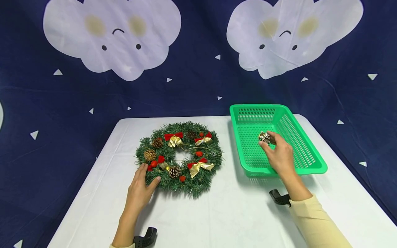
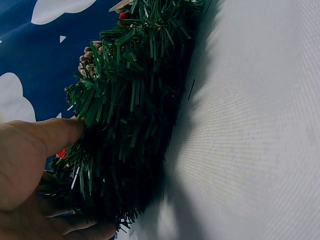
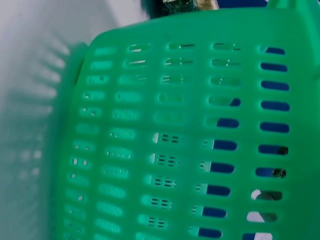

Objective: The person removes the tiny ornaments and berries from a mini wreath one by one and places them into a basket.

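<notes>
A round green Christmas wreath (image 1: 198, 186) lies on the table, trimmed with pine cones, red berries and red-and-gold bows. At its near left edge, my left hand (image 1: 139, 189) grips the greenery, thumb and fingers spread around it; the left wrist view shows the thumb over the wreath (image 2: 130, 110). My right hand (image 1: 281, 155) pinches a small white-tipped pine cone (image 1: 264, 137) between thumb and fingers, above the green plastic basket (image 1: 310, 151). The right wrist view has mostly the slotted wall of the basket (image 3: 200, 30), which hides the right hand.
A white cloth covers the table (image 1: 217, 220), and the basket stands on its right side. Behind hangs a dark blue curtain (image 1: 198, 44) with clouds and small triangles. Black wrist mounts (image 1: 279, 198) sit on both arms.
</notes>
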